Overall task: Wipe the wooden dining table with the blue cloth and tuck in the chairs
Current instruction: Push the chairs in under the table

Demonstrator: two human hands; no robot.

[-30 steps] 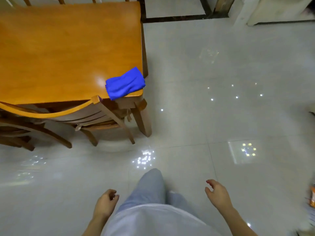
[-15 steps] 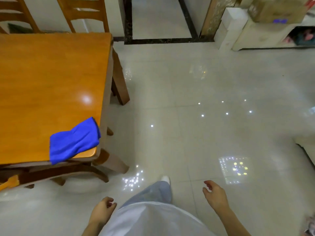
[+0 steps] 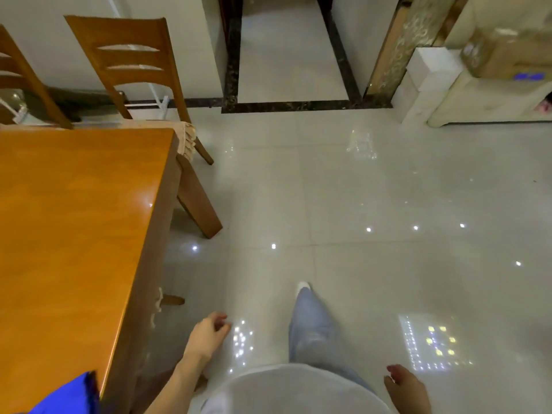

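Blue cloth (image 3: 64, 395) has been left behind on the tabletop (image 3: 74, 234) corner; both grips loosely curled, nothing held, far chair (image 3: 131, 70) approached.

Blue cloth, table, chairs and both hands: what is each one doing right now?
Blue cloth: lying bunched on the table's near corner, nobody holding it.
Wooden table: top bare apart from the cloth.
Chair at the far end: upright, seat tucked under the table.
Second chair: only partly visible, upright.
Left hand: empty, fingers loosely curled, beside the table.
Right hand: empty, loosely open.
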